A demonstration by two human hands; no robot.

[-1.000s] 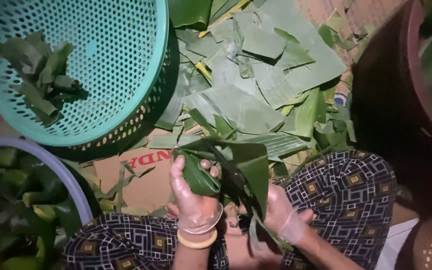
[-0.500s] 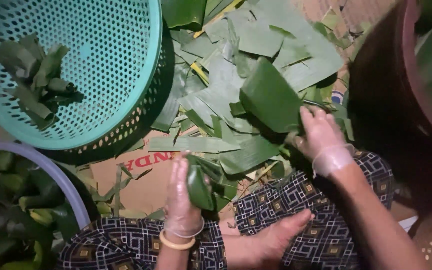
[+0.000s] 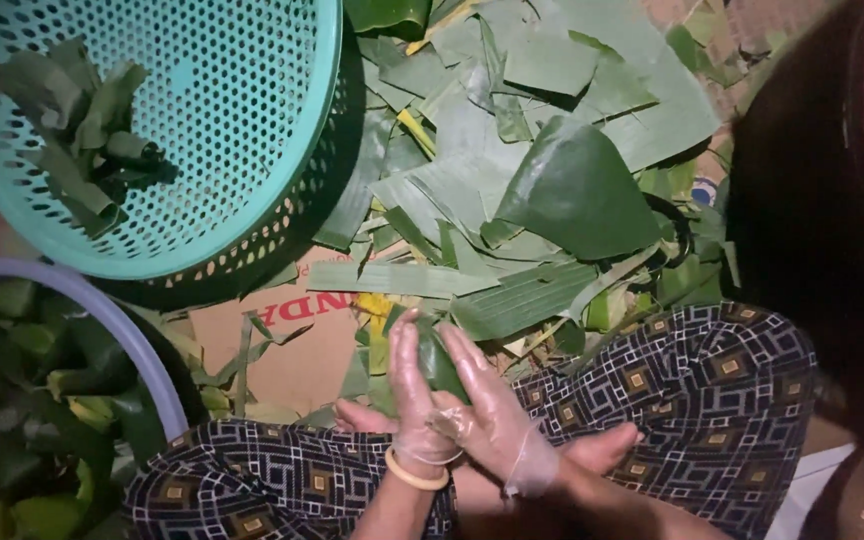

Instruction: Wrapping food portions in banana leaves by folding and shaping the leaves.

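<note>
Both my hands, in thin clear gloves, close together over a small folded green leaf parcel [image 3: 438,362] just above my knees. My left hand [image 3: 410,400], with a yellow band at its wrist, grips the parcel from the left. My right hand [image 3: 497,415] presses on it from the right, fingers laid across it. A large dark green leaf piece [image 3: 577,190] lies on top of the pile of cut leaves [image 3: 492,120] beyond my hands.
A teal perforated basket [image 3: 242,120] at upper left holds a few folded leaf parcels [image 3: 77,130]. A pale-rimmed basin [image 3: 102,310] of leaf parcels sits at lower left. Brown cardboard [image 3: 282,350] lies underneath. A dark round container [image 3: 812,200] stands at right.
My right hand left the large leaf on the pile and came back to the parcel, joining my left hand on it.
</note>
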